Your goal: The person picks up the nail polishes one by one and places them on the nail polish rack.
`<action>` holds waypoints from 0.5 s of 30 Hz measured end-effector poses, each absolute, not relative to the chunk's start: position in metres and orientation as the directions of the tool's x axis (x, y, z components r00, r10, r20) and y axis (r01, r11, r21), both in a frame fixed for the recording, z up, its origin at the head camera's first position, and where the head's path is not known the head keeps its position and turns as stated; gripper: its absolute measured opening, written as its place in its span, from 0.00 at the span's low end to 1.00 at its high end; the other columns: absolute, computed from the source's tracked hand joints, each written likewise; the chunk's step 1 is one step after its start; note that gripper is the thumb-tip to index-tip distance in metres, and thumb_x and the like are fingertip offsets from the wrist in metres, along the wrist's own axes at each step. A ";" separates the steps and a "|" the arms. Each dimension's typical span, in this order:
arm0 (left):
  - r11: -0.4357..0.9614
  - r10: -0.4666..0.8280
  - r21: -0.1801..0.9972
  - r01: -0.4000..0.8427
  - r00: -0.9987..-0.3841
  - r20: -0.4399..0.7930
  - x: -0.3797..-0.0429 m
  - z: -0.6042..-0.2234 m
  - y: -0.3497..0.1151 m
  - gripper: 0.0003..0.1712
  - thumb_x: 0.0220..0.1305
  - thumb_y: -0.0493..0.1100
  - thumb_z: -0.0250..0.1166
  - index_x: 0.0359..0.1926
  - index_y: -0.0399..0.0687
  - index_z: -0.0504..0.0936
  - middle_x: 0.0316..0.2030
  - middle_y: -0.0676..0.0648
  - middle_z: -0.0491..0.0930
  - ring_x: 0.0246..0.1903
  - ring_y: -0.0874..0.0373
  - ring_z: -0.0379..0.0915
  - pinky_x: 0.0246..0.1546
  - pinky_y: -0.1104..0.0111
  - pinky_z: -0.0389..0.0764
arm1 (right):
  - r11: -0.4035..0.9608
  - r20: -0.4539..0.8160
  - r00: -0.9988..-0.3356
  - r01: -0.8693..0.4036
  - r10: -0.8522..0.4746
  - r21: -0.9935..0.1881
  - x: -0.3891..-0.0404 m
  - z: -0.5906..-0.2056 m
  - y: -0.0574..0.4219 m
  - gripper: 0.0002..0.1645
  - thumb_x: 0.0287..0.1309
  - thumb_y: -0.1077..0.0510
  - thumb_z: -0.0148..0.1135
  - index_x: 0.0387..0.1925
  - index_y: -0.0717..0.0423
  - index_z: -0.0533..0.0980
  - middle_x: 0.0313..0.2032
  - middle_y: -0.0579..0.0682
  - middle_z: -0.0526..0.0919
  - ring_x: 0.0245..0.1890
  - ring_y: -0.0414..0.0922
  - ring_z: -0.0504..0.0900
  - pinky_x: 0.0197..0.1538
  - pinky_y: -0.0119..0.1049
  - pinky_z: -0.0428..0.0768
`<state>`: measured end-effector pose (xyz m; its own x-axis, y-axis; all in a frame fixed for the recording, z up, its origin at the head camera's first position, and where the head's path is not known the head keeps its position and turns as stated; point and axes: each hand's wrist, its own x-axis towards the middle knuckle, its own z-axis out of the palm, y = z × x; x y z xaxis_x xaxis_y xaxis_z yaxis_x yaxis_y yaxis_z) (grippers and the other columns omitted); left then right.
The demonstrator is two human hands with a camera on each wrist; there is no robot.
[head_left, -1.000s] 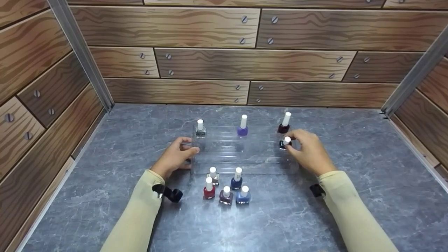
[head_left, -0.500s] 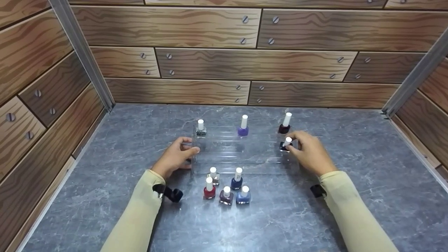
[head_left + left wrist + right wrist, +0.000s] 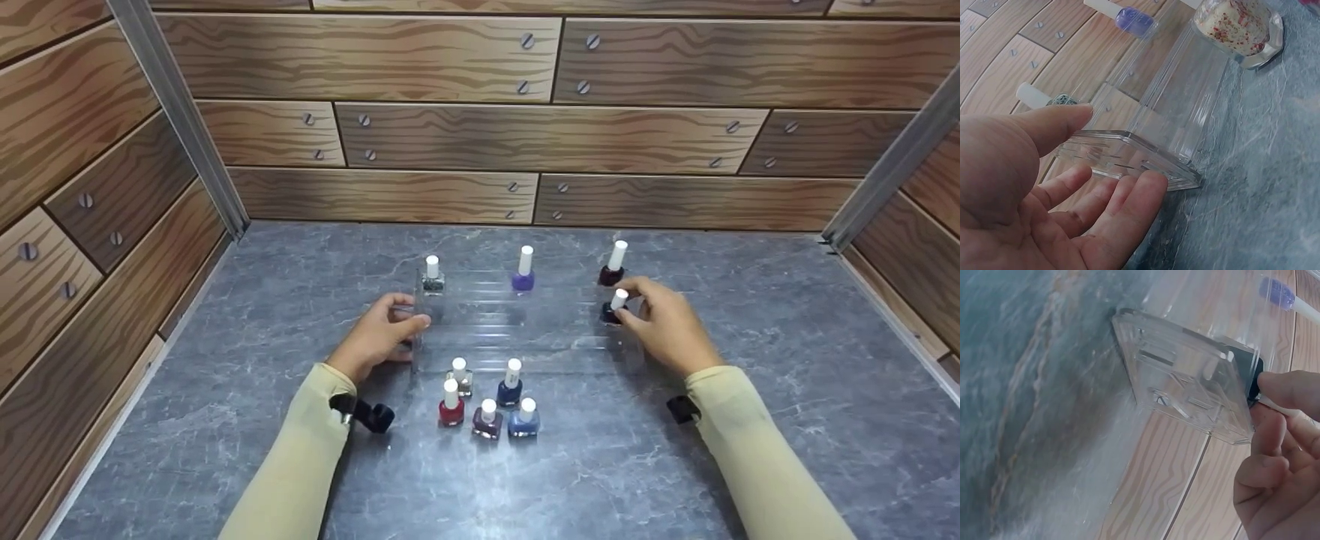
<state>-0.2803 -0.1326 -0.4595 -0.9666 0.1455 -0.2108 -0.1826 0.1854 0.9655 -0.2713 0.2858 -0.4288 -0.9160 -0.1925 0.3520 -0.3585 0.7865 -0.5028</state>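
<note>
At the right end of the clear stepped rack (image 3: 472,341), the person's right hand (image 3: 666,322) pinches a dark polish bottle (image 3: 610,313) between thumb and index finger, the other fingers curled in. That bottle is just in front of the dark red bottle (image 3: 611,276) at the rack's rear, seemingly over the next step forward; whether its base bears on the step cannot be told. Against the rack's left end, the left hand (image 3: 379,330) has its fingers loosely spread, thumb over the edge, with no firm hold visible. Good work here probably means settling the base flat, well in from the rack's end, steadying the rack with the left hand, and letting go without brushing the bottle behind.
</note>
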 end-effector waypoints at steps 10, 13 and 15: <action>0.164 0.137 0.969 -0.187 -0.968 -0.210 -0.279 -0.462 -0.131 0.31 0.70 0.43 0.69 0.67 0.41 0.68 0.58 0.36 0.74 0.48 0.47 0.75 0.43 0.57 0.89 | 0.768 0.364 -0.915 -0.356 -0.171 -0.533 -0.271 -0.429 0.286 0.22 0.63 0.66 0.69 0.58 0.61 0.77 0.47 0.57 0.85 0.30 0.45 0.76 0.33 0.33 0.75; 0.173 0.141 0.969 -0.177 -0.969 -0.203 -0.280 -0.459 -0.131 0.30 0.70 0.43 0.69 0.67 0.41 0.67 0.58 0.37 0.74 0.48 0.47 0.75 0.43 0.58 0.89 | 0.757 0.393 -0.907 -0.361 -0.150 -0.544 -0.270 -0.425 0.285 0.22 0.63 0.68 0.68 0.58 0.62 0.76 0.45 0.57 0.85 0.30 0.44 0.75 0.32 0.30 0.75; 0.176 0.140 0.969 -0.174 -0.970 -0.199 -0.280 -0.458 -0.131 0.30 0.70 0.43 0.69 0.67 0.41 0.68 0.57 0.37 0.74 0.48 0.48 0.75 0.43 0.59 0.89 | 0.737 0.445 -0.888 -0.378 -0.117 -0.560 -0.270 -0.422 0.283 0.21 0.62 0.70 0.66 0.57 0.63 0.76 0.42 0.56 0.85 0.29 0.44 0.75 0.30 0.27 0.74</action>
